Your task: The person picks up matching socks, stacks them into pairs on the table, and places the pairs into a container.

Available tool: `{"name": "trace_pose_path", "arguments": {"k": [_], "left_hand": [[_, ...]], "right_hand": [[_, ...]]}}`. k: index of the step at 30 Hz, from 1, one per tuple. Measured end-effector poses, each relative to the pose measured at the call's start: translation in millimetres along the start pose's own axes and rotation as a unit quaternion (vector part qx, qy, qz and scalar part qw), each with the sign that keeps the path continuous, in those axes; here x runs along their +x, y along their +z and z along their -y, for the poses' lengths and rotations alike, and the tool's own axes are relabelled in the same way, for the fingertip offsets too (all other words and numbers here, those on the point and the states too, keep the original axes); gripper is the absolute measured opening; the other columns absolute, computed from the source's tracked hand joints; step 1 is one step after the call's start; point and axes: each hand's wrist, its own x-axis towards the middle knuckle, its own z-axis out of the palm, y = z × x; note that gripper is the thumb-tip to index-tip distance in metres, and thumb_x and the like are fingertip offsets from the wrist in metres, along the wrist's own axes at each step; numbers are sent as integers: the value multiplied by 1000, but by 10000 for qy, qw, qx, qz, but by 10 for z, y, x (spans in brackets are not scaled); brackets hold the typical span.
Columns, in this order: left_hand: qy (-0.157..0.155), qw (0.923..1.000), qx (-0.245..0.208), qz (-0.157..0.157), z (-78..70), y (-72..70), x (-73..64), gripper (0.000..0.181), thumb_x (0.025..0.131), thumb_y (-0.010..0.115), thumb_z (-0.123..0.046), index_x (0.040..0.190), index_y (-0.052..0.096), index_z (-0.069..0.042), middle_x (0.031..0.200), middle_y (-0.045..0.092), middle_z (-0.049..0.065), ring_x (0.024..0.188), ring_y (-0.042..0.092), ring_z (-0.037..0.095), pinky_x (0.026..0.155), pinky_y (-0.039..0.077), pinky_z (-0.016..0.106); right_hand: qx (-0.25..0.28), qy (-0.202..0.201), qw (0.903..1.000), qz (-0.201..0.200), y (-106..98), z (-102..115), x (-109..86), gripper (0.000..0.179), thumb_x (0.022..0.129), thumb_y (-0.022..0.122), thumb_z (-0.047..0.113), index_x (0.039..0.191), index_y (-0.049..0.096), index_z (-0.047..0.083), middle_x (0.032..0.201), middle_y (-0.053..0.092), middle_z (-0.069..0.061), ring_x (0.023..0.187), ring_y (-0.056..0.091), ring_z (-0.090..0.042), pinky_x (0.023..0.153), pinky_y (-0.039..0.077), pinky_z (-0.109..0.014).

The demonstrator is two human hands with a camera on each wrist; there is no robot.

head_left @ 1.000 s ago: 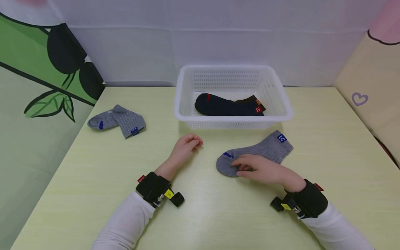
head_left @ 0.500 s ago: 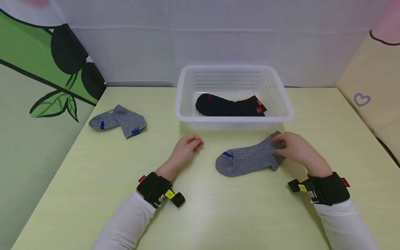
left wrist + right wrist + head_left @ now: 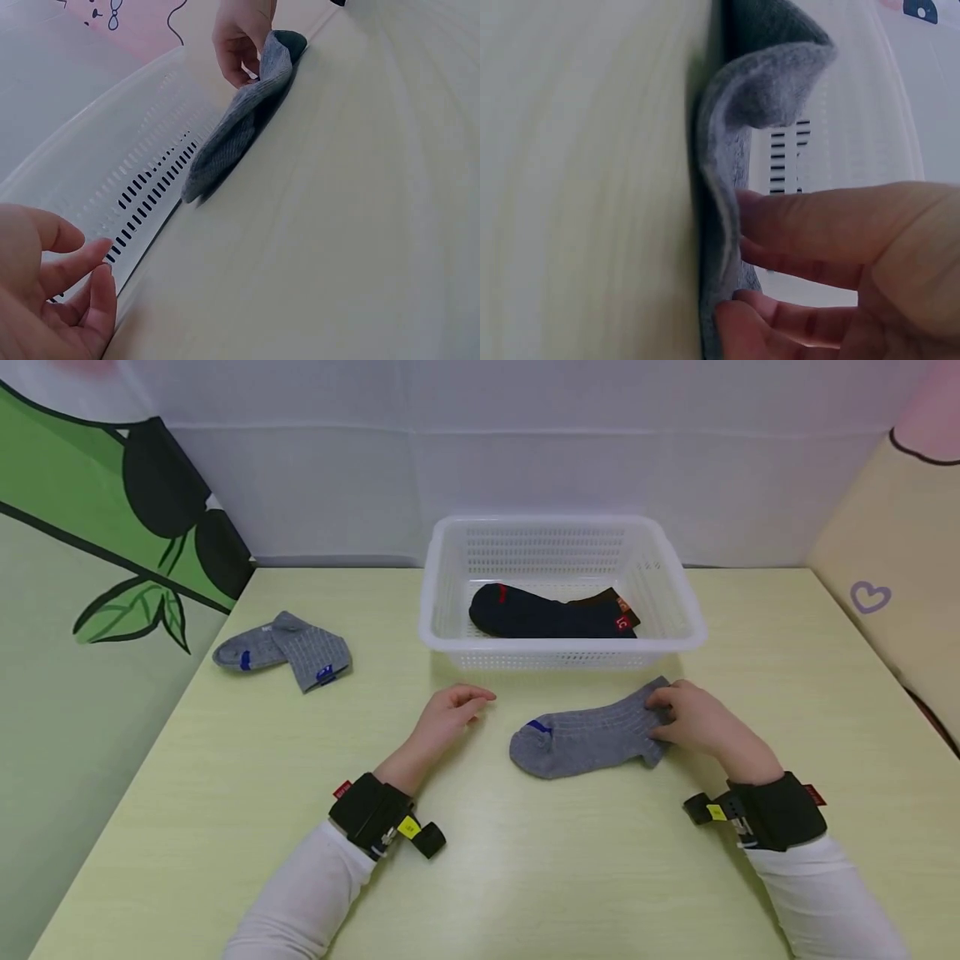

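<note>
A grey ribbed sock (image 3: 585,743) with a blue toe mark lies on the table in front of the basket, toe to the left. At its cuff end is my right hand (image 3: 697,718), thumb and fingers gripping the fabric; the cuff label is covered. The right wrist view shows the thumb against the raised, folded edge of the sock (image 3: 720,157). My left hand (image 3: 447,714) rests near the table left of the toe, fingers loosely curled and holding nothing. In the left wrist view, that hand (image 3: 60,277) appears beside the basket wall.
A white perforated plastic basket (image 3: 562,645) stands at the back, with dark socks (image 3: 547,614) lying inside, red and orange labels at the cuffs. Another grey sock (image 3: 311,652), bent over, lies at the table's left. Fabric walls (image 3: 525,468) enclose the back and sides.
My right hand has moved from the toe of the grey sock to its cuff. The sock has shifted slightly left. My left hand's fingers have straightened a little.
</note>
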Motion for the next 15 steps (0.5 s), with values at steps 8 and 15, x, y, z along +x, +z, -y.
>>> {"name": "trace_pose_path", "arguments": {"k": [8, 15], "left_hand": [[311, 9978, 558, 156, 31, -7, 12, 23, 94, 55, -10, 105, 69, 3, 112, 63, 17, 96, 56, 21, 78, 44, 23], [632, 9891, 1242, 467, 2, -8, -13, 23, 92, 61, -13, 104, 70, 3, 111, 59, 17, 106, 55, 29, 89, 47, 37]], "right_hand": [[-130, -216, 9996, -91, 96, 183, 1, 31, 79, 74, 10, 103, 62, -5, 97, 55, -21, 81, 53, -27, 73, 47, -42], [-221, -298, 9985, -404, 191, 308, 16, 32, 77, 77, 16, 99, 63, -2, 92, 57, -16, 80, 52, -26, 73, 45, -43]]}}
